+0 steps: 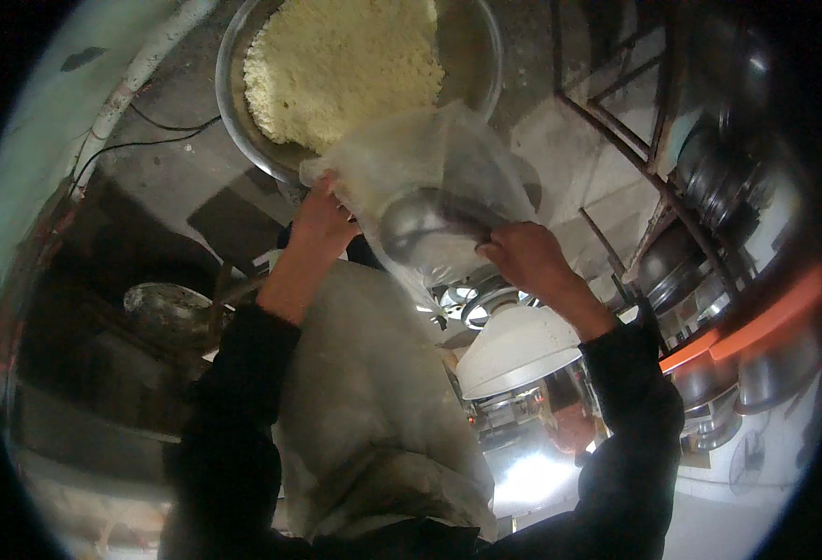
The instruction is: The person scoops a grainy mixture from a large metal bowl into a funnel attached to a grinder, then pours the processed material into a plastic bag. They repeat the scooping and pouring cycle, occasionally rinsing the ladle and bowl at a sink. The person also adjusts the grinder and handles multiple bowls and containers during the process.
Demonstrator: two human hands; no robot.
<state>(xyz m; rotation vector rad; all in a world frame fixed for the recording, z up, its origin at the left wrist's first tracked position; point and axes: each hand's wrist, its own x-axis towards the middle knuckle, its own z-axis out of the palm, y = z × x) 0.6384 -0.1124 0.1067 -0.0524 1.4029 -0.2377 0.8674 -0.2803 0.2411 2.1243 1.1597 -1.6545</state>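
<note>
My left hand (322, 222) is closed on the edge of a clear plastic bag (420, 149), which hangs spread between my two hands. Through the film a rounded metal scoop (422, 220) shows, its dark handle running to my right hand (529, 259). The fingers of that hand are wrapped around the handle; whether it also pinches the bag, I cannot tell. Just beyond my hands stands a wide metal basin (228, 93) heaped with pale yellow, crumbly food (346, 70). The bag's far edge overlaps the basin's near rim.
A rusty metal frame (616, 126) rises at the right, near dark pots (672, 261) and an orange edge (756, 322). A white tapered vessel (518, 350) is beside my right forearm. At left, a black cable (164, 138) crosses the floor, and a stained round pan (168, 313) sits lower.
</note>
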